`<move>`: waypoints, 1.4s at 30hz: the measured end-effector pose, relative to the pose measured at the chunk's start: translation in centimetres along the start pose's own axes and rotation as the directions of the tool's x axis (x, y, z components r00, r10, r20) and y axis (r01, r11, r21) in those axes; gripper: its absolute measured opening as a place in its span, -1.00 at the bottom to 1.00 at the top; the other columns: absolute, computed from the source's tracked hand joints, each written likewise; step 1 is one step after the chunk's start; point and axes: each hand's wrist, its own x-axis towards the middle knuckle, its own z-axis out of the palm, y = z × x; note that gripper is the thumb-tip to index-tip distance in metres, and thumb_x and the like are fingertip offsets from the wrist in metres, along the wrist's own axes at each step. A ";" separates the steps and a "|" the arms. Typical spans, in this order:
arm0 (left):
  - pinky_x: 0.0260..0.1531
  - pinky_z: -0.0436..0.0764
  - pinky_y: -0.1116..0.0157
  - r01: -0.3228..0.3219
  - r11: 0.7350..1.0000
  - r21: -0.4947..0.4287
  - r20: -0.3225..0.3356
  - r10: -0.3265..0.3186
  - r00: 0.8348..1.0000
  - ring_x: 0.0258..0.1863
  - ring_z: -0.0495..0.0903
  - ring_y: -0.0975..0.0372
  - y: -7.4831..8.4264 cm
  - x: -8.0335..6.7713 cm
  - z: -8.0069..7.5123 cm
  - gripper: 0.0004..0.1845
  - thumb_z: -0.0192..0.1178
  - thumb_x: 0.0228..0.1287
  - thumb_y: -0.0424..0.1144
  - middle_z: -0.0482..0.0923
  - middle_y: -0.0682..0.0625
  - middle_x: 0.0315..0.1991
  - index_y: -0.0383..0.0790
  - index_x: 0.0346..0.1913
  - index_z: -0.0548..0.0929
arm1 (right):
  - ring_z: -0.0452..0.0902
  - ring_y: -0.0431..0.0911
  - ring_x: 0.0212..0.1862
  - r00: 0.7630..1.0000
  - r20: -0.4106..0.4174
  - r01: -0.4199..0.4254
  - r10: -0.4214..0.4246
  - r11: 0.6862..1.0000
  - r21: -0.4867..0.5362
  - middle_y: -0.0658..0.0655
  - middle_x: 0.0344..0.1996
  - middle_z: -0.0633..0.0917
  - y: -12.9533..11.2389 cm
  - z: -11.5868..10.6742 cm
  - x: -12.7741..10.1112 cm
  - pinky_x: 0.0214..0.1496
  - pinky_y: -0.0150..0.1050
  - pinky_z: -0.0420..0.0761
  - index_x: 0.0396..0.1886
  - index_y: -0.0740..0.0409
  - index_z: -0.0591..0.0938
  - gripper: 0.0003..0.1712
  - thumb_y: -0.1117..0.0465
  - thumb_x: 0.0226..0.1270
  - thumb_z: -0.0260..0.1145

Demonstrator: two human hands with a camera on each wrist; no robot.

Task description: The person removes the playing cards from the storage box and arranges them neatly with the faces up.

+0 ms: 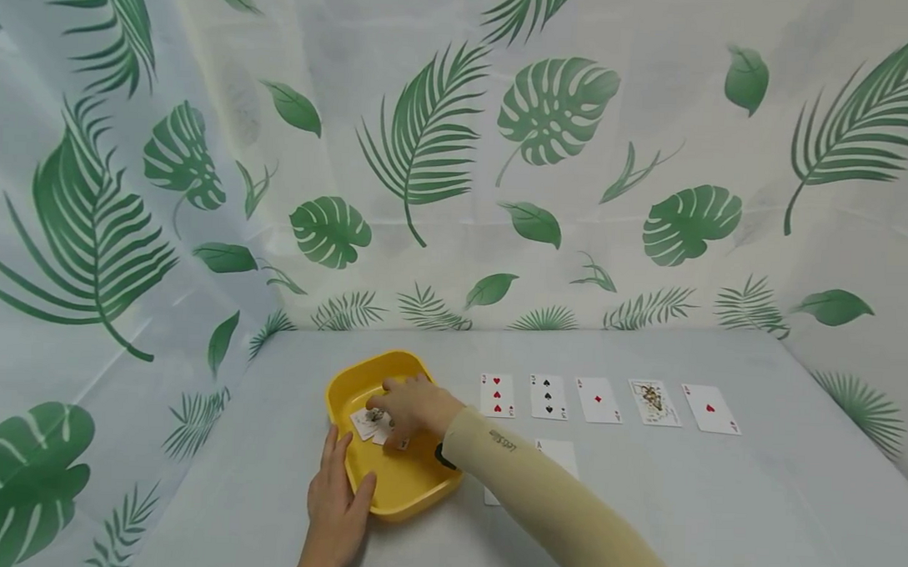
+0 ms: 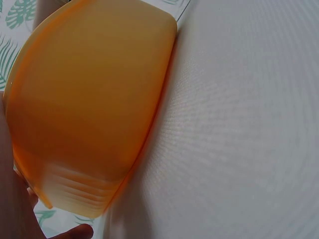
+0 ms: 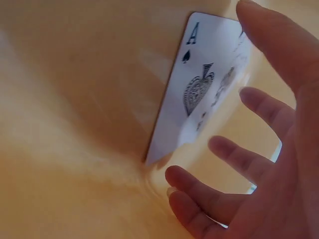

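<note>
Yellow tray (image 1: 409, 482) sat on the grey tabletop (image 1: 716, 510) with loose cards (image 1: 370, 424) inside — the right hand (image 1: 412, 407) reached in over them, fingers spread and relaxed, gripping nothing. Left hand (image 1: 337, 500) held the tray's near rim, thumb curled over it. Five cards (image 1: 607, 401) lay in a row beyond.

tray cards (image 1: 377, 425) partly hidden by right hand (image 1: 412, 407)

Right arm (image 1: 559, 504): beige sleeve, small dark lettering, dark cuff; left hand (image 1: 337, 509) bare.
</note>
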 end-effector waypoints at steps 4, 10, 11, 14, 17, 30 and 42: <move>0.25 0.05 -0.34 -0.018 1.000 0.007 -0.014 0.019 1.000 0.43 0.10 -0.29 -0.1 0.0 0.0 -0.36 0.08 0.50 -0.21 -0.16 -0.26 0.60 -0.30 0.51 0.11 | 0.36 0.16 0.30 1.000 0.000 -0.020 0.020 1.000 0.012 -0.01 0.42 0.38 0.1 0.2 0.2 0.29 0.12 0.44 0.40 -0.44 0.47 -0.17 -0.30 0.09 0.51; 0.22 0.09 -0.35 -0.056 0.998 0.009 -0.042 0.056 0.998 0.41 0.14 -0.30 -0.3 0.1 0.1 -0.37 0.08 0.49 -0.23 -0.11 -0.28 0.59 -0.33 0.49 0.14 | 0.40 0.08 0.19 1.000 -0.011 -0.011 0.010 0.999 -0.053 0.01 0.24 0.46 0.3 0.4 0.6 0.22 0.02 0.50 0.35 -0.44 0.50 -0.15 -0.35 -0.01 0.54; 0.22 0.10 -0.35 -0.055 0.998 0.009 -0.042 0.055 0.998 0.40 0.15 -0.30 -0.3 0.1 0.1 -0.37 0.08 0.49 -0.23 -0.11 -0.28 0.59 -0.33 0.49 0.15 | 0.40 0.06 0.17 1.000 -0.009 -0.014 0.013 0.999 -0.048 0.01 0.21 0.47 0.3 0.4 0.7 0.21 0.01 0.51 0.32 -0.45 0.51 -0.17 -0.34 -0.01 0.55; 0.23 0.09 -0.34 -0.043 0.999 0.007 -0.034 0.044 0.998 0.41 0.14 -0.29 -0.3 0.0 0.1 -0.37 0.08 0.50 -0.22 -0.12 -0.26 0.60 -0.32 0.50 0.14 | 0.42 0.05 0.12 1.000 -0.001 -0.023 0.023 1.000 -0.020 0.06 0.16 0.48 0.3 0.6 0.8 0.17 0.03 0.53 0.23 -0.46 0.53 -0.26 -0.30 0.00 0.57; 0.23 0.07 -0.33 -0.032 0.999 0.003 -0.026 0.032 0.999 0.42 0.12 -0.28 -0.2 0.0 0.1 -0.37 0.08 0.51 -0.21 -0.14 -0.24 0.60 -0.31 0.51 0.13 | 0.42 0.03 0.06 0.999 0.013 -0.036 0.036 0.999 0.017 0.09 0.12 0.49 0.4 0.6 0.9 0.11 0.02 0.56 0.17 -0.45 0.55 -0.32 -0.26 0.02 0.58; 0.23 0.09 -0.29 -0.037 0.999 0.008 -0.032 0.037 0.999 0.40 0.15 -0.27 -0.2 0.1 -0.1 -0.36 0.08 0.50 -0.22 -0.12 -0.23 0.60 -0.30 0.51 0.14 | 0.36 0.00 -0.03 0.998 0.038 -0.053 0.048 0.991 0.120 0.07 0.05 0.49 0.4 0.1 0.6 0.05 -0.05 0.52 0.26 -0.42 0.48 -0.20 -0.18 -0.02 0.63; 0.22 0.09 -0.30 -0.033 0.999 0.003 -0.025 0.033 0.999 0.41 0.14 -0.26 -0.4 0.1 0.1 -0.37 0.08 0.51 -0.20 -0.13 -0.22 0.61 -0.28 0.51 0.14 | 0.31 0.15 0.28 0.993 -0.063 0.096 -0.102 0.991 -0.095 0.14 0.34 0.40 0.0 -0.8 -0.4 0.39 0.15 0.27 0.30 -0.45 0.51 -0.37 -0.24 0.22 0.43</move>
